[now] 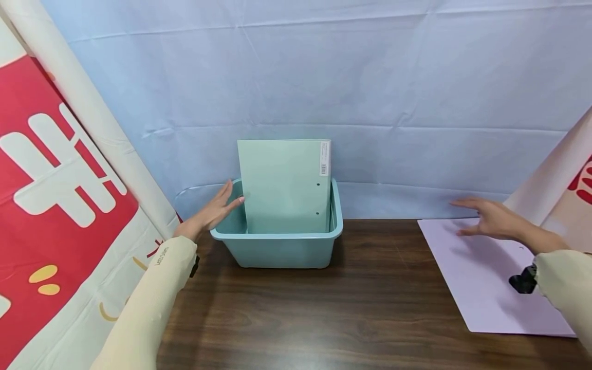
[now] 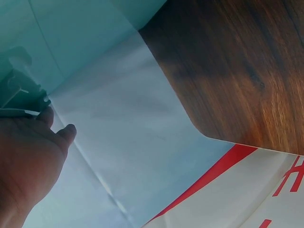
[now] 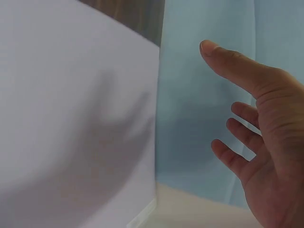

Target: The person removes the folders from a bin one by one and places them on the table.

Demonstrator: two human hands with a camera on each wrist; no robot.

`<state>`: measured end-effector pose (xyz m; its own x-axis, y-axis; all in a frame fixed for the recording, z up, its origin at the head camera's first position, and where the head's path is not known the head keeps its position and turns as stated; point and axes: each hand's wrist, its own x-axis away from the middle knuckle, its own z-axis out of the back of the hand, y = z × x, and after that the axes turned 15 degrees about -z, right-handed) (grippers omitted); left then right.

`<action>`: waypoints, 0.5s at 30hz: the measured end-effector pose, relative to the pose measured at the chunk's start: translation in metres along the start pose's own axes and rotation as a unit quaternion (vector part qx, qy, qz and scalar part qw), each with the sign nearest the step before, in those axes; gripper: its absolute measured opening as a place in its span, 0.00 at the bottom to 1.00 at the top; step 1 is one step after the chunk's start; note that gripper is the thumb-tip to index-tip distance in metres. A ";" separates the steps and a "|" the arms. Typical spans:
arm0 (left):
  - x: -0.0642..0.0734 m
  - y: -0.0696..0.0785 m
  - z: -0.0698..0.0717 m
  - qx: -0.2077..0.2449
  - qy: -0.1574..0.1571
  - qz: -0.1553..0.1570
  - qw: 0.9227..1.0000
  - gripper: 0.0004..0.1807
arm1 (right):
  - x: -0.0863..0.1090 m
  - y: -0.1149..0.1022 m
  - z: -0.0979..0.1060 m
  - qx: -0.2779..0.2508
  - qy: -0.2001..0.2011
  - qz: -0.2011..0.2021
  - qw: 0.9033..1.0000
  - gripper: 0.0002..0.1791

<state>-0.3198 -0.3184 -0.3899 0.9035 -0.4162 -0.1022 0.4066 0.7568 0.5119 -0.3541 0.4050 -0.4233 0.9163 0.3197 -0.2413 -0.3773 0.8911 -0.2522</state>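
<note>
A pale green folder (image 1: 284, 190) with a label and two small holes stands upright in a teal plastic basin (image 1: 277, 253). My left hand (image 1: 215, 208) is over the basin's left side, fingers extended, with the thumb near the folder's left edge. In the left wrist view the left hand (image 2: 33, 161) lies low at the left, its fingertips partly hidden against the teal surfaces. On the right, a light purple folder (image 1: 462, 277) lies flat on the table. Above it hovers my right hand (image 1: 501, 223), fingers spread and loosely bent, holding nothing; the right wrist view shows this hand (image 3: 270, 128) apart from the folder.
The dark wooden table (image 1: 370, 303) runs between the basin and the purple folder. A light blue cloth (image 1: 370, 103) hangs behind it. Printed red and white cloth (image 1: 69, 169) hangs on the left, and another printed cloth (image 1: 573, 205) on the right.
</note>
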 end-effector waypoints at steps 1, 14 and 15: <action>0.001 0.000 0.000 0.004 0.003 0.002 1.000 0.49 | -0.002 -0.003 0.001 0.000 -0.003 0.000 1.000 0.46; 0.000 0.001 -0.002 0.000 0.003 -0.002 1.000 0.49 | -0.014 -0.043 0.009 -0.003 -0.017 0.024 1.000 0.47; 0.000 0.001 -0.002 0.003 0.006 -0.001 1.000 0.49 | -0.015 -0.046 0.010 -0.001 -0.017 0.026 1.000 0.47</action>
<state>-0.3189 -0.3170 -0.3907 0.9045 -0.4114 -0.1125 0.4070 0.7537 0.5161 -0.3492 0.3618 -0.3990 0.8994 0.3763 -0.2227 -0.4249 0.8721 -0.2425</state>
